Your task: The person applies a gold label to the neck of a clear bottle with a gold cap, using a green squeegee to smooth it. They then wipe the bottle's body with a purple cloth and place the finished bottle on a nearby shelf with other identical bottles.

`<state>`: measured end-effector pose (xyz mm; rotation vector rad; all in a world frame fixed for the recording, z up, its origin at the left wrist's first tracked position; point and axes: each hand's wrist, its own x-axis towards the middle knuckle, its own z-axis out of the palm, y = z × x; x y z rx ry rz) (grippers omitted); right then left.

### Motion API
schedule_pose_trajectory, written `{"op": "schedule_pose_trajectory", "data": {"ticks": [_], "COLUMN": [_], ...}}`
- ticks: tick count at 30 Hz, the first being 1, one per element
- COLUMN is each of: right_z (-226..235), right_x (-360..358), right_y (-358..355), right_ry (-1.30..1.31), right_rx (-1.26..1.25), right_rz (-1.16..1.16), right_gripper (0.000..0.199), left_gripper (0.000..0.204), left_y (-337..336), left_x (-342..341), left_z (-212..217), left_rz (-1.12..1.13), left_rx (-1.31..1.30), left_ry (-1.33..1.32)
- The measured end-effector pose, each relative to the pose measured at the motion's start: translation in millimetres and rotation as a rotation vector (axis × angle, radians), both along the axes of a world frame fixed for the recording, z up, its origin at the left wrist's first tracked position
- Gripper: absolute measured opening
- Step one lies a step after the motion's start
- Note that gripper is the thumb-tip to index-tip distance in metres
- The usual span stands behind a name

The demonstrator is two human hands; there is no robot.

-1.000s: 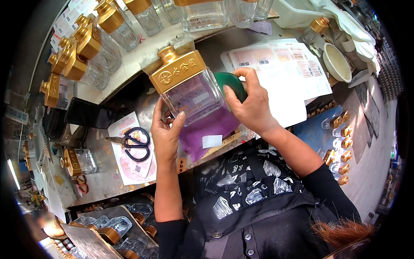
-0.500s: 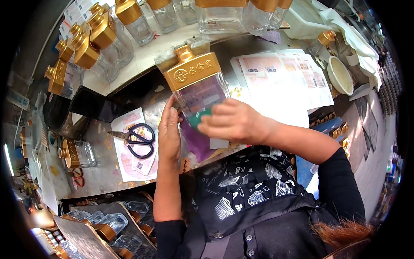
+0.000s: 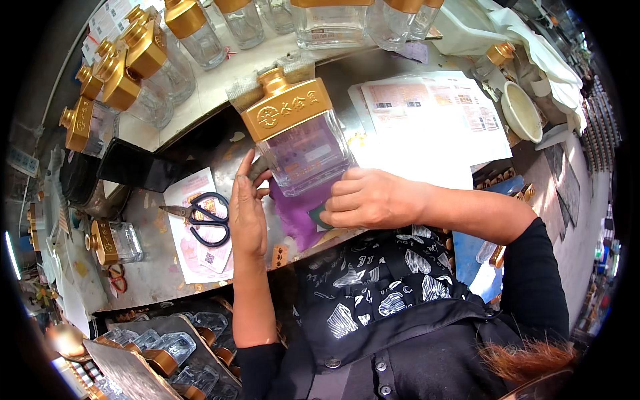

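Note:
A clear glass bottle [image 3: 309, 160] with a gold embossed cap-like shoulder [image 3: 288, 109] lies tilted in front of me, a purple label on it. Its lower end rests by a purple cloth [image 3: 293, 217]. My left hand [image 3: 249, 210] is beside the bottle's lower left side, fingers stretched up and apart; a greyish bit shows between them and the glass. Whether they touch the bottle is hard to tell. My right hand [image 3: 377, 200] is closed below the bottle's lower right corner, on a flat green piece [image 3: 317, 215] mostly hidden by the fingers.
Black-handled scissors [image 3: 212, 217] lie on printed sheets at left. More label sheets [image 3: 427, 123] are spread at right, near a cream bowl [image 3: 522, 112]. Several gold-capped bottles [image 3: 193, 33] stand on the shelf behind. A dark phone-like slab [image 3: 137, 165] and another bottle [image 3: 115, 241] are at left.
My right hand has drawn down and right off the bottle's lower part with the green piece. The left fingers have spread a little. The whole view has shifted slightly.

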<state>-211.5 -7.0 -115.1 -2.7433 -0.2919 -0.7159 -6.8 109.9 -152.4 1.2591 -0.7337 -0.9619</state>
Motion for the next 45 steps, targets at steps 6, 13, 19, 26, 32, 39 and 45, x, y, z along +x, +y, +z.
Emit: {"op": "schedule_pose_trajectory", "data": {"ticks": [6, 13, 19, 26, 32, 39, 45], "right_z": [13, -14, -27, -39, -42, -33, -37], "right_x": [19, -54, -150, -191, -170, -143, -148], "right_y": [-16, 25, 6, -29, -24, -45, -58], "right_ry": [-0.335, -0.246, -0.518, -0.052, 0.354, 0.533, 0.669], "right_rx": [-0.016, 0.555, 1.705, 1.301, 0.402, 0.296, 0.254], "right_rz": [-0.199, -0.243, -0.689, -1.049, -1.094, -0.934, -0.887], "right_gripper": [0.014, 0.013, 0.024, 0.027, 0.031, 0.040, 0.058], "left_gripper": [0.049, 0.047, 0.047, 0.046, 0.046, 0.045, 0.046], "left_y": [1, 11, 13, 7, 6, -2, -10], "left_x": [5, 0, -8, -19, -24, -26, -25], "left_z": [1, 9, 25, 32, 33, 30, 33], "left_rz": [0.005, 0.151, 0.264, 0.319, 0.340, 0.313, 0.314], "left_rx": [0.028, -0.021, -0.046, -0.063, -0.052, -0.049, -0.059], "left_ry": [-0.221, -0.217, -0.178, -0.232, -0.270, -0.264, -0.263]}}
